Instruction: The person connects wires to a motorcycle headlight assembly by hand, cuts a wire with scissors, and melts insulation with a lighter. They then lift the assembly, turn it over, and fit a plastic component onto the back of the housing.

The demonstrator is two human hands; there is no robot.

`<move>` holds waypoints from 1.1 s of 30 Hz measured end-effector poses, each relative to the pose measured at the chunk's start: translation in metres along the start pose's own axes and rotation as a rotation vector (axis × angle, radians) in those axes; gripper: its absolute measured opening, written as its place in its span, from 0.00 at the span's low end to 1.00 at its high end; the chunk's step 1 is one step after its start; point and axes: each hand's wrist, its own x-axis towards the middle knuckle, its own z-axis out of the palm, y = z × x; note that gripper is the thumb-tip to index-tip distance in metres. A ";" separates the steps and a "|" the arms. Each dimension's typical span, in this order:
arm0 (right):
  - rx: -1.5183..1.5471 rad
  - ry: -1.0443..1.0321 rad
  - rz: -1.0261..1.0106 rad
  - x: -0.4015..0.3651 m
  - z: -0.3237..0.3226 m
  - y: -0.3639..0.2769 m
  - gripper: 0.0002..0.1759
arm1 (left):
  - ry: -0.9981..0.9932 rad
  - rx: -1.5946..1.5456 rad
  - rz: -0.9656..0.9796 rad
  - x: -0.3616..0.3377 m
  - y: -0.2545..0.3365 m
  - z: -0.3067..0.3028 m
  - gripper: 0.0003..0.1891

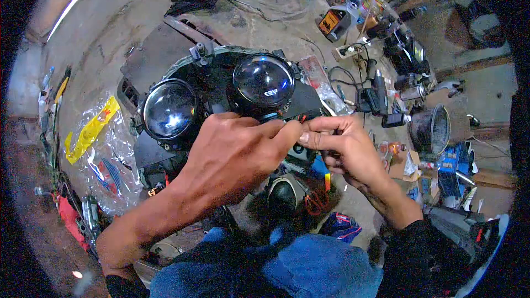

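A dark headlight unit (pixel 218 99) lies before me, with a left round projector lens (pixel 170 108) and a right one (pixel 264 84). My left hand (pixel 237 143) reaches across the unit's lower edge, fingers closed in a pinch. Its fingertips meet those of my right hand (pixel 349 146), whose thumb and index finger are also pressed together. Whatever sits between the fingertips is too small and covered to name; a bit of orange-red shows just above them. Below the hands are a dark rounded object (pixel 284 192) and a coil of reddish wire (pixel 316 203).
A clear plastic bag (pixel 118 171) with a yellow strip lies at left. Bottles and a dark jug with an orange label (pixel 333 22) stand at upper right, near a power strip (pixel 353 49) with cables. Farther right are a metal pot (pixel 430 129) and a blue box (pixel 455 168).
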 end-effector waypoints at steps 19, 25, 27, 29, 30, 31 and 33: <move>-0.909 0.479 -1.235 0.006 -0.004 0.051 0.26 | -0.072 -0.154 -0.090 0.002 -0.001 -0.005 0.05; -0.911 0.512 -1.288 0.018 -0.004 0.055 0.24 | -0.039 -0.153 -0.110 0.001 -0.004 0.001 0.05; -0.920 0.514 -1.313 0.019 -0.004 0.054 0.24 | -0.054 -0.148 -0.113 0.002 -0.004 0.000 0.05; -0.887 0.523 -1.303 0.018 -0.002 0.049 0.22 | -0.059 -0.151 -0.117 0.002 -0.005 0.000 0.05; -0.872 0.528 -1.297 0.017 -0.001 0.048 0.21 | -0.056 -0.158 -0.120 0.001 -0.005 0.000 0.06; -0.875 0.520 -1.292 0.017 -0.001 0.047 0.21 | -0.051 -0.166 -0.123 0.001 -0.005 0.000 0.06; -0.879 0.503 -1.280 0.017 -0.003 0.047 0.21 | -0.072 -0.144 -0.133 0.002 -0.005 -0.001 0.06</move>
